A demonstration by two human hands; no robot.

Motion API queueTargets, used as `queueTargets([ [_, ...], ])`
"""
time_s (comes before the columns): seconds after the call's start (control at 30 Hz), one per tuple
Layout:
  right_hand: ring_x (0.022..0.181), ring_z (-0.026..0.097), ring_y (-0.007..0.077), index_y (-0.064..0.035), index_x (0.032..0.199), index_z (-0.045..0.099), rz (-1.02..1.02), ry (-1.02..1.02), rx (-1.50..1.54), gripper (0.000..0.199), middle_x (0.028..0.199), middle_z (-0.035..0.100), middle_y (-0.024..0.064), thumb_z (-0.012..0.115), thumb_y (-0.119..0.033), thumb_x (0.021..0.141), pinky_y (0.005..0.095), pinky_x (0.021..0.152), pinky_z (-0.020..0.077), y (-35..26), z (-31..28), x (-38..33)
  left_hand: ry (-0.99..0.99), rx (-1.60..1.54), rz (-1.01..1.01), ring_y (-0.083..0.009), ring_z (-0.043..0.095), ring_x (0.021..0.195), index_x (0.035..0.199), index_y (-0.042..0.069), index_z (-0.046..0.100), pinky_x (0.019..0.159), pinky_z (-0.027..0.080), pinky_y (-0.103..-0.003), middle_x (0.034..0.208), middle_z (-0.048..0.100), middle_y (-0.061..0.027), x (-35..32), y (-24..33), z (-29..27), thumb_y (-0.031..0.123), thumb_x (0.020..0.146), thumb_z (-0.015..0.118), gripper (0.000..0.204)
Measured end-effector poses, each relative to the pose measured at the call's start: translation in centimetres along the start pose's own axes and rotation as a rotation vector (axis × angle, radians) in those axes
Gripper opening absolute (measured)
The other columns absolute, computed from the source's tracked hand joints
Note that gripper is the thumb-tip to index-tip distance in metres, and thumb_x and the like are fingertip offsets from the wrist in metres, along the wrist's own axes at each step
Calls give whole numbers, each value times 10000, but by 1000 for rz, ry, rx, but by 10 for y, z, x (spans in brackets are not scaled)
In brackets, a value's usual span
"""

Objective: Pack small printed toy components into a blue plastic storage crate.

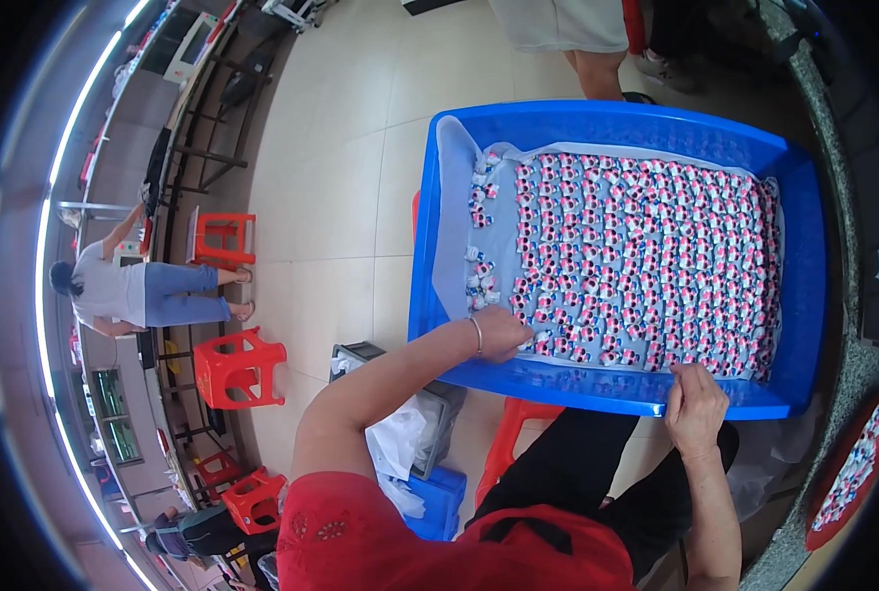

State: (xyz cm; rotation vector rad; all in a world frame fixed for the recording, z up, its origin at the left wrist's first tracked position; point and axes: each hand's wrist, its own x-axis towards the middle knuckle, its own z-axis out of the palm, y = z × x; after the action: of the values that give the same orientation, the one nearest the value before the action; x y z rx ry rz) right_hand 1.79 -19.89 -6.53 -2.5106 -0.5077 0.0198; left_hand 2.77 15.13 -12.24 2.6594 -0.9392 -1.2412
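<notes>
A large blue plastic tray (617,396), lined with a pale sheet (498,236), lies in front of me. Small pink, white and blue figurines (656,246) fill most of it in close rows. A looser group (482,286) lies along its left side. My left hand (501,334), with a bracelet at the wrist, reaches over the near left corner, fingers closed on a small figurine at the end of the rows; the fingers partly hide it. My right hand (696,402) is wrapped over the tray's near rim, right of the middle.
Red plastic stools (237,367) stand on the tiled floor (331,197) to the left, near a person (124,291) at a long bench. A grey crate (439,424) with white bags and a blue box (437,502) are beside me. A red tray of pieces (858,468) lies far right.
</notes>
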Motion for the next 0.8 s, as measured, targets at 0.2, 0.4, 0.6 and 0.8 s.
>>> queueTargets([
  [0.2,724,617,330,-19,876,606,10,-1,-7,80,795,608,142,543,-10,828,413,628,483,-2,-4,2,155,122,30,-301,693,757,1059,85,546,643,524,-446,723,671,-101,-4,-5,10,131,845,529,219],
  [0.4,722,616,336,-17,876,610,-8,4,19,91,792,609,144,546,-6,811,417,628,481,-2,-1,5,218,96,75,-292,691,818,1033,122,540,616,528,-432,860,667,-113,-13,-12,14,135,868,494,171],
  [0.6,715,614,323,-16,862,615,-33,1,-27,89,787,605,136,564,-26,790,403,626,493,1,-3,-1,195,5,88,-309,666,781,940,112,532,623,524,-455,853,620,-98,-6,-10,32,187,854,539,114],
  [0.8,711,613,321,-20,853,617,-11,-20,-46,84,782,607,133,563,-34,790,404,623,491,0,-5,-1,884,-301,-274,-351,630,744,857,78,557,647,493,-490,809,615,-135,15,-48,-29,150,896,501,99],
])
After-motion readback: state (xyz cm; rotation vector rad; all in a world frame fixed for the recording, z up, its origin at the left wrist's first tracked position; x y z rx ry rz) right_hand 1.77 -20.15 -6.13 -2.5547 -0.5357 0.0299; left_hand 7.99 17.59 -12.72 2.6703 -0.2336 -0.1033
